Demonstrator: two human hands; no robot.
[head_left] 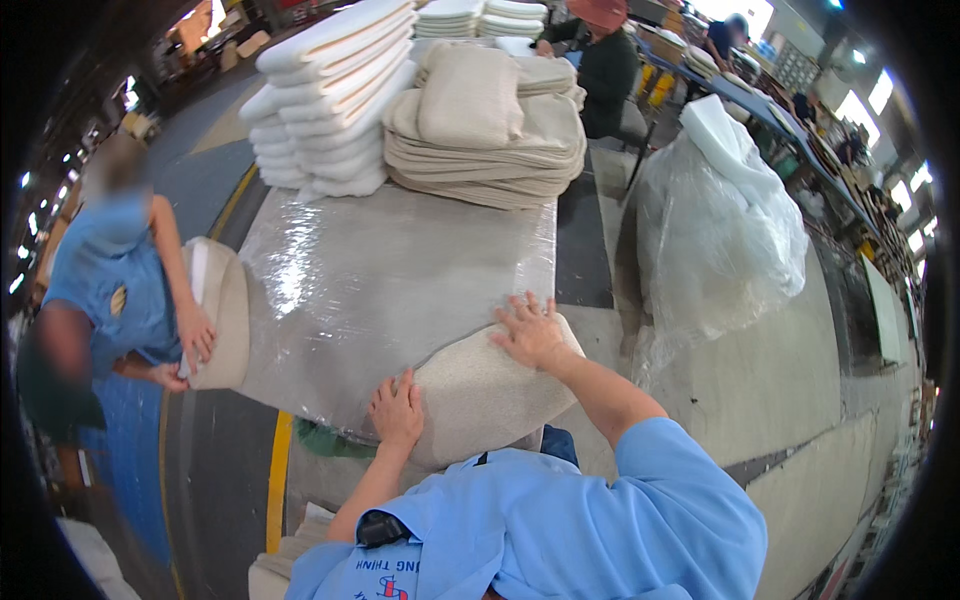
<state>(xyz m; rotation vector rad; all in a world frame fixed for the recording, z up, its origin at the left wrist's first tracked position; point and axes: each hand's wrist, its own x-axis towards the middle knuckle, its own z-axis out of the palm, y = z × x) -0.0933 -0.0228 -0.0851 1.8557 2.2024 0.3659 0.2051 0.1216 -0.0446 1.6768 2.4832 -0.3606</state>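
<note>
A beige fabric cushion cover (485,385) with a rounded outline lies at the near edge of a grey table (390,270) wrapped in clear plastic film. My left hand (398,410) rests on the cover's left edge, fingers stretched and slightly apart. Farther up and to the right, my right hand (530,332) lies flat on its upper part with the fingers spread. Neither hand grips anything. The cover's near side hangs toward my body, and whether anything is inside it cannot be seen.
Stacked white padding sheets (335,100) and a pile of folded beige covers (480,155) occupy the table's far end. At left, a co-worker handles a beige cushion (222,315). A large clear plastic bag (715,240) stands on the right; another person sits beyond the table.
</note>
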